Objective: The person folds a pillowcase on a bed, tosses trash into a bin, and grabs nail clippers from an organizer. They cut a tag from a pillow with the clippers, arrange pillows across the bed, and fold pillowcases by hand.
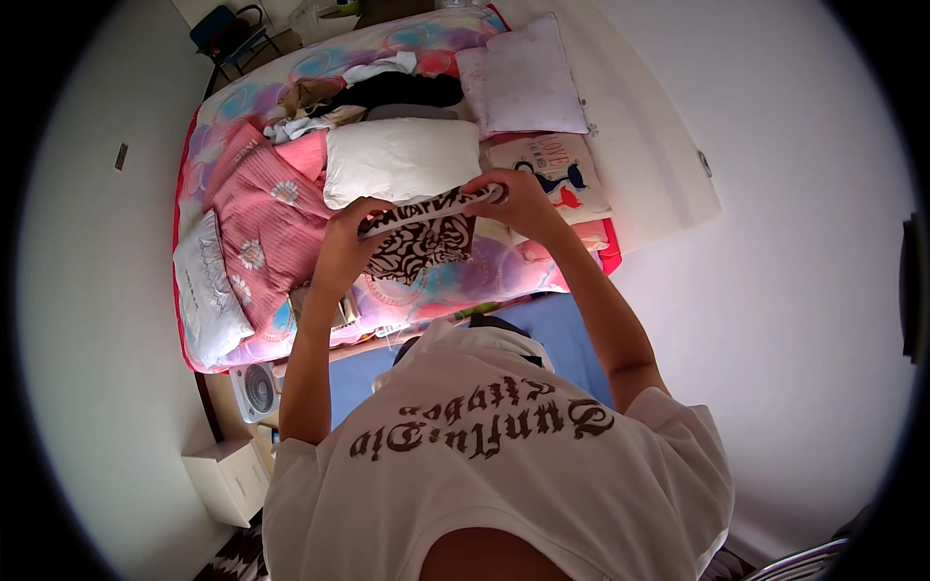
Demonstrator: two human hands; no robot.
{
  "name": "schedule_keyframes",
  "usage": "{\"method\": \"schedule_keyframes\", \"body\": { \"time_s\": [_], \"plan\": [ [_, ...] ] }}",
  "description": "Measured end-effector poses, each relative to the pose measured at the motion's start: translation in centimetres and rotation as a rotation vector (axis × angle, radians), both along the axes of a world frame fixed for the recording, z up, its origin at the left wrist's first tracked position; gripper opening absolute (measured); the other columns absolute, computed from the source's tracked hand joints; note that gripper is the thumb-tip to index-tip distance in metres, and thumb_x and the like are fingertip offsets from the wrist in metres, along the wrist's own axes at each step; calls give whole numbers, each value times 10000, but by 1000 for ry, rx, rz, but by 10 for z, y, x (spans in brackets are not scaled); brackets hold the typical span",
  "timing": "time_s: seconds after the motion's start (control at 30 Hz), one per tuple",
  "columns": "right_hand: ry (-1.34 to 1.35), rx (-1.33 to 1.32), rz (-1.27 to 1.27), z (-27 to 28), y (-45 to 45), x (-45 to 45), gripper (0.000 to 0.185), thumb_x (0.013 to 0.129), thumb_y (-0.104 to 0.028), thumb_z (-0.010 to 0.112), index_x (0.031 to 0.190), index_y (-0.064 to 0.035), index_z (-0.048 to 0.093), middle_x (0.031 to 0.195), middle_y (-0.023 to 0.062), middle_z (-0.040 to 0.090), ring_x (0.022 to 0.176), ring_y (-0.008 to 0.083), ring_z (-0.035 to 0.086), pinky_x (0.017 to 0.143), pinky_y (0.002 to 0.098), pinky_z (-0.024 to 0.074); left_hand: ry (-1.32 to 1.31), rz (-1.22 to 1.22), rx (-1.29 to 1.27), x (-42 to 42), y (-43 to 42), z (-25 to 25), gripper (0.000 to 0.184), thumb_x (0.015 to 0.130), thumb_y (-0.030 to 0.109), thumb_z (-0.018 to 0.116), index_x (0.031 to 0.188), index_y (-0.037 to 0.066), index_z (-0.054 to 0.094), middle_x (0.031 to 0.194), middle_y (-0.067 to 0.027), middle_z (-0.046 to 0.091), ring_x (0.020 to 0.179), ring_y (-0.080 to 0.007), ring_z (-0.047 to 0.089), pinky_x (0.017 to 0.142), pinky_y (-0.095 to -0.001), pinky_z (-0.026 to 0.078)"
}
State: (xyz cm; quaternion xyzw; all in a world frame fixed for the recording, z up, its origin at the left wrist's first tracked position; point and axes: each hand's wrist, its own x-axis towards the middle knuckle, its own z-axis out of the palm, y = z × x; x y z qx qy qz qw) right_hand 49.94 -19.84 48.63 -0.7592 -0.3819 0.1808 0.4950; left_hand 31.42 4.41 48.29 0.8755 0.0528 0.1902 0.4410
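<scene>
A black-and-white patterned cloth (419, 251) hangs from both hands in front of the body, its upper edge a folded band with a pale strip. My left hand (354, 237) pinches the band at its left end. The right end of the band is gripped by my right hand (508, 198), its fingers closed over the fabric. Behind the cloth lie a white pillow (402, 160) and the colourful bedspread (387, 300) of the bed. What each thumb does under the band is partly hidden.
On the bed are a pink blanket (266, 208), dark clothes (402, 90), a pale pillow (533, 77), a printed cushion (557, 174) and a grey-white pillow (211, 290). A fan (258, 390) and a white cabinet (229, 480) stand at the lower left. A chair (232, 39) is at the back.
</scene>
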Motion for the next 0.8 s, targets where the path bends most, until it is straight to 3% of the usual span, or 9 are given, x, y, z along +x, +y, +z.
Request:
{"method": "schedule_keyframes", "body": {
  "time_s": [0.03, 0.1, 0.2, 0.27, 0.47, 0.5, 0.67, 0.77, 0.8],
  "plan": [
    [-112, -3, -1, 3, -3, -6, 262, 844, -170, 829, 1031, 0, 759, 864, 130, 747, 757, 227, 724, 708, 330, 569, 62, -29, -19, -7, -4, 6, 328, 821, 23, 779, 1125, 4, 659, 1009, -139, 716, 902, -249, 712, 816, -349, 548],
    [-111, -54, 2, 4, -8, -13, 256, 848, -171, 826, 1017, 6, 752, 889, 139, 748, 756, 244, 725, 701, 340, 571, 205, -91, -92, -24, -6, 3, 352, 847, 130, 825, 1116, 10, 633, 950, -122, 700, 823, -199, 666, 785, -330, 529],
    [-108, -212, 10, 7, -13, -23, 225, 873, -172, 802, 948, 18, 707, 952, 147, 715, 800, 284, 705, 721, 371, 563, 329, -143, -92, -42, -1, -25, 359, 854, 110, 831, 1131, -5, 633, 938, -73, 683, 852, -104, 623, 767, -305, 530],
    [-627, 40, 43, -10, -15, -24, 168, 921, -134, 749, 942, 8, 661, 957, 126, 647, 891, 260, 652, 795, 373, 515, 269, -154, -151, -52, 1, -42, 323, 893, 196, 796, 1102, 1, 647, 898, -117, 700, 791, -157, 615, 733, -311, 504],
    [48, 104, 71, -41, -13, -38, 173, 949, -115, 717, 999, -31, 573, 905, 92, 599, 847, 196, 603, 772, 337, 491, 352, -57, -220, -75, -6, -55, 241, 956, 93, 705, 1159, -32, 679, 924, -87, 691, 822, -137, 631, 763, -313, 522],
    [257, 73, 36, -45, -13, -40, 197, 947, -121, 715, 1014, -31, 554, 899, 97, 606, 854, 178, 611, 758, 349, 503, 317, -75, -82, -77, -10, -50, 310, 908, 64, 720, 1207, 0, 670, 954, -116, 698, 804, -192, 647, 758, -332, 523],
    [200, 54, 81, -61, -14, -33, 180, 944, -79, 704, 1027, -41, 549, 886, 37, 589, 833, 105, 553, 729, 297, 475, 303, -60, -12, -76, -24, -48, 526, 805, -65, 611, 1319, 47, 627, 1001, -167, 696, 777, -267, 640, 751, -369, 521],
    [129, 24, 145, -57, -20, -31, 133, 921, -11, 678, 1004, -46, 581, 879, 6, 565, 788, 87, 519, 697, 267, 453, 186, 96, 34, -76, -24, -54, 551, 828, -85, 510, 1365, -1, 601, 1054, -270, 692, 862, -437, 668, 850, -443, 546],
    [113, 0, 175, -56, -21, -31, 149, 888, 29, 672, 994, -41, 595, 874, 9, 564, 780, 95, 523, 687, 272, 452, 187, 97, 32, -76, -23, -57, 551, 828, -85, 510, 1365, -1, 601, 1054, -270, 692, 862, -437, 668, 850, -443, 546]
  ]
}}
